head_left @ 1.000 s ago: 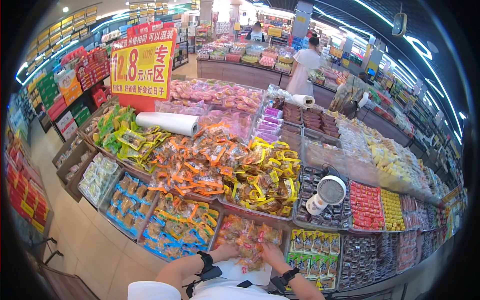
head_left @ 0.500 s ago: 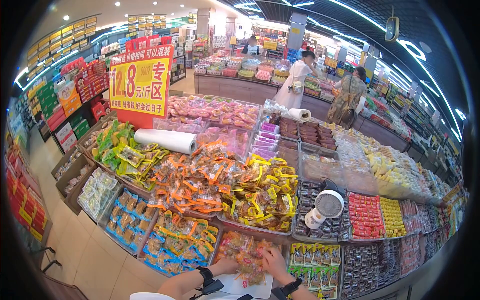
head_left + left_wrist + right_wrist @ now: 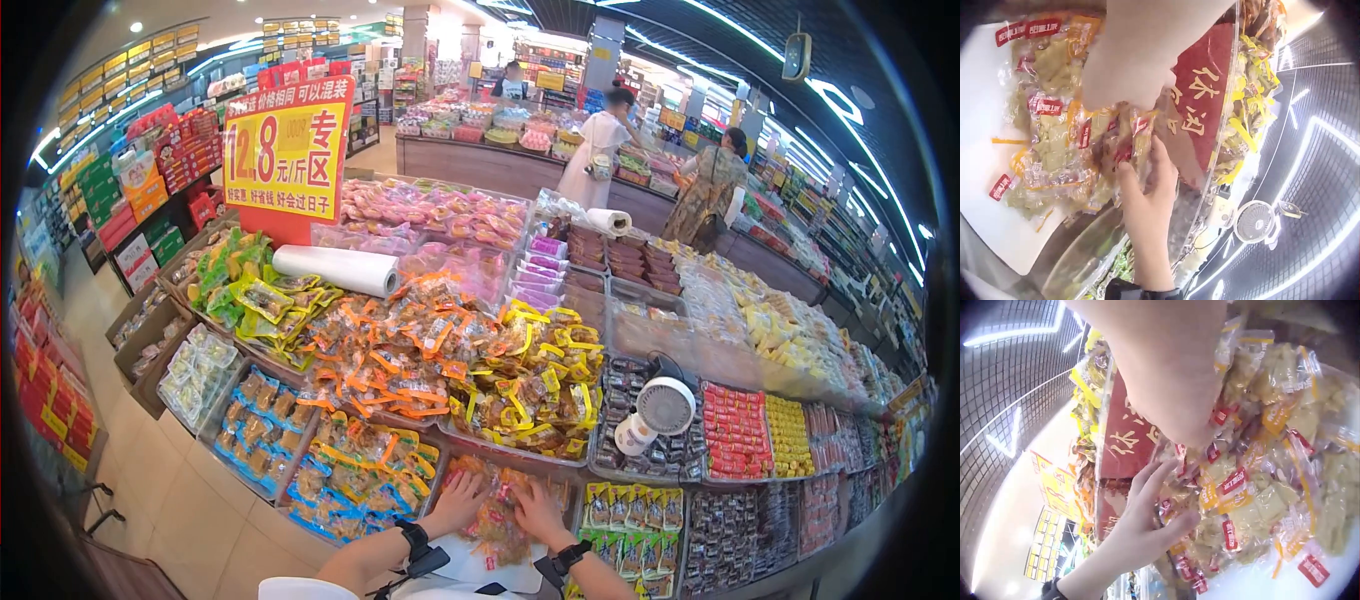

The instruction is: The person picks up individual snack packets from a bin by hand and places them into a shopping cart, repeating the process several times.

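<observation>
Clear-wrapped snack packets (image 3: 495, 535) with red labels and orange print lie heaped between both hands at the near edge of the display. My left hand (image 3: 458, 503) rests on the heap's left side, its fingers spread and fairly straight; the right wrist view shows that left hand (image 3: 1141, 528) with thumb apart. On the other side my right hand (image 3: 540, 513) holds a packet (image 3: 1140, 140) between thumb and fingers, as the left wrist view shows; its fingertips are partly hidden. Under the near packets is a smooth white surface (image 3: 988, 112).
Behind the heap stands a red panel (image 3: 1207, 94) with gold characters. Bins of blue-edged packets (image 3: 350, 480), orange packets (image 3: 390, 350) and yellow packets (image 3: 530, 385) surround it. A white fan (image 3: 662, 405) stands to the right. A price sign (image 3: 285, 150) rises at back left. People (image 3: 600, 150) stand beyond.
My left hand has moved forward from beside the heap onto it, its fingers spreading. The right hand, raised over the packets half a second ago, is lower with its fingers reaching forward.
</observation>
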The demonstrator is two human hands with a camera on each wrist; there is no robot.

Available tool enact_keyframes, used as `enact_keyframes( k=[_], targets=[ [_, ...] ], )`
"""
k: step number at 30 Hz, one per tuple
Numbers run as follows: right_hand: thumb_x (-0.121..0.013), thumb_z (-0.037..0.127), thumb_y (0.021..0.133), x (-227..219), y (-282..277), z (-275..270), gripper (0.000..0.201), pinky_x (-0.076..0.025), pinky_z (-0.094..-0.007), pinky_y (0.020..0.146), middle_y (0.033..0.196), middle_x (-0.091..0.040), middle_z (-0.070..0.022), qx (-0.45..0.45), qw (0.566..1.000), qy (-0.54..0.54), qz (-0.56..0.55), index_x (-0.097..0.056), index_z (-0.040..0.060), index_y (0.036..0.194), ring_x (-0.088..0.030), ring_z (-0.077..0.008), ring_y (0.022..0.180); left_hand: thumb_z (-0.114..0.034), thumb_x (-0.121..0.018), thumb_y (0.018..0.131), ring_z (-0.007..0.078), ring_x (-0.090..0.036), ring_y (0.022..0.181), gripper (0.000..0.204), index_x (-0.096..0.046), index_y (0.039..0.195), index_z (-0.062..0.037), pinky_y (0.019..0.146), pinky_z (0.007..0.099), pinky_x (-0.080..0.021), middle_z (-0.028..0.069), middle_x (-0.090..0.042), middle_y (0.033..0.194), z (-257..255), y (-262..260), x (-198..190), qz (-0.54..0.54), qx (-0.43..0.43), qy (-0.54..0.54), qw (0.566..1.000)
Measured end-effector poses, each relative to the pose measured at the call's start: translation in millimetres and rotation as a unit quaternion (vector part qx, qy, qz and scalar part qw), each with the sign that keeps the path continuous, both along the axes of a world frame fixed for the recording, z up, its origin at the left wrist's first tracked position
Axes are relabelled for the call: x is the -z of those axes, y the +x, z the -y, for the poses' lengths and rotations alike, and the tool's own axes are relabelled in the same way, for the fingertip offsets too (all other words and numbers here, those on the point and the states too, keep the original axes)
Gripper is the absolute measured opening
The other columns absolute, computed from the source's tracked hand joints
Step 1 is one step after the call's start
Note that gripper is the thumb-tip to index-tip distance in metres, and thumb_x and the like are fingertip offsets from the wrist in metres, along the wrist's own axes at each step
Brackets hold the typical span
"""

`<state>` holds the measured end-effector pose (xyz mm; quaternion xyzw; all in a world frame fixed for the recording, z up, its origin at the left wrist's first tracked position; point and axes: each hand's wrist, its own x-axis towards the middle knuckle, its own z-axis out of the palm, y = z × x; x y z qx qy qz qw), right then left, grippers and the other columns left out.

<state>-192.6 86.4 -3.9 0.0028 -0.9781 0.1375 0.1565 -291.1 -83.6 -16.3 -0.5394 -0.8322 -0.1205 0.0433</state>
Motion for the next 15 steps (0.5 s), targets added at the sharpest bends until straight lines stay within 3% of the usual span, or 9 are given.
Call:
enact_keyframes(
  k=[5, 8, 9, 10, 11, 13, 14, 15],
  targets=[
    [-0.054, 0.011, 0.065, -19.0, 38.4, 7.0, 0.033, -0.039, -0.0404, 0.074, 0.098, -0.044, -0.0172, 0.056, 0.996, -0.065, -0.014, -0.051, 0.0087, 0.098, -0.045, -0.0334, 0.089, -0.019, -0.058, 0.058, 0.0348, -0.032, 0.107, 0.06, -0.039, 0.115, -0.0143, 0.09, 0.0417, -0.026, 0.015, -0.035, 0.115, 5.0, 11.8, -6.9, -0.017, 0.003, 0.021, 1.0],
    [-0.053, 0.007, 0.064, -24.3, 68.8, 10.8, 0.031, -0.04, -0.0396, 0.072, 0.096, -0.046, -0.0171, 0.082, 0.989, -0.12, -0.035, -0.052, 0.0051, 0.094, -0.046, -0.0333, 0.087, -0.02, -0.057, 0.061, 0.0325, -0.036, 0.105, 0.049, -0.045, 0.108, -0.0135, 0.085, 0.0432, -0.032, 0.0149, -0.039, 0.111, 5.0, 24.2, -4.4, 0.083, 0.024, 0.01, 0.996],
    [-0.053, 0.009, 0.065, -22.2, 79.7, 14.0, 0.033, -0.04, -0.0394, 0.072, 0.095, -0.047, -0.0158, 0.084, 0.984, -0.155, 0.02, -0.051, 0.0073, 0.098, -0.046, -0.0318, 0.088, -0.02, -0.057, 0.061, 0.0325, -0.036, 0.105, 0.049, -0.045, 0.108, -0.0135, 0.085, 0.0432, -0.032, 0.0149, -0.039, 0.111, 3.2, 28.0, -4.8, 0.083, 0.031, 0.008, 0.996],
    [-0.053, 0.011, 0.066, -19.1, 90.2, 18.1, 0.036, -0.041, -0.0393, 0.071, 0.093, -0.048, -0.0145, 0.086, 0.975, -0.19, 0.073, -0.05, 0.0095, 0.102, -0.046, -0.0303, 0.089, -0.018, -0.058, 0.061, 0.0322, -0.036, 0.106, 0.046, -0.048, 0.105, -0.0116, 0.084, 0.0425, -0.033, 0.0154, -0.04, 0.112, 1.5, 31.7, -5.3, 0.208, 0.019, -0.161, 0.965],
    [-0.053, 0.011, 0.066, -4.8, 97.5, 23.3, 0.036, -0.041, -0.0393, 0.071, 0.093, -0.048, -0.0145, 0.091, 0.975, -0.191, 0.071, -0.05, 0.0095, 0.102, -0.046, -0.0303, 0.089, -0.017, -0.059, 0.06, 0.032, -0.035, 0.106, 0.044, -0.05, 0.102, -0.0096, 0.082, 0.0417, -0.035, 0.0158, -0.04, 0.112, 0.8, 34.3, -5.4, 0.321, 0.005, -0.325, 0.89],
    [-0.058, 0.019, 0.066, 29.6, 100.9, 32.2, 0.042, -0.041, -0.0388, 0.075, 0.102, -0.043, -0.018, -0.012, 0.944, -0.202, 0.261, -0.049, 0.0117, 0.106, -0.045, -0.0357, 0.09, -0.016, -0.059, 0.06, 0.0315, -0.036, 0.106, 0.041, -0.052, 0.1, -0.0091, 0.081, 0.0422, -0.035, 0.0151, -0.04, 0.111, 22.0, 39.9, 7.2, 0.298, 0.044, -0.364, 0.881],
    [-0.058, 0.019, 0.066, 40.2, 101.5, 33.4, 0.042, -0.041, -0.0388, 0.075, 0.102, -0.043, -0.018, -0.01, 0.944, -0.204, 0.26, -0.049, 0.0117, 0.106, -0.045, -0.0357, 0.09, -0.016, -0.06, 0.06, 0.0309, -0.036, 0.105, 0.038, -0.054, 0.097, -0.0086, 0.08, 0.0426, -0.036, 0.0143, -0.041, 0.11, 32.7, 43.8, 15.3, 0.277, 0.077, -0.401, 0.87],
    [-0.059, 0.022, 0.065, 43.8, 101.5, 37.9, 0.046, -0.04, -0.0386, 0.078, 0.108, -0.038, -0.0195, -0.023, 0.93, -0.137, 0.34, -0.047, 0.0153, 0.109, -0.044, -0.0371, 0.093, -0.016, -0.06, 0.06, 0.0309, -0.036, 0.105, 0.038, -0.054, 0.097, -0.0086, 0.08, 0.0426, -0.036, 0.0143, -0.041, 0.11, 38.7, 48.1, 22.3, 0.276, 0.079, -0.404, 0.868]
  ],
)
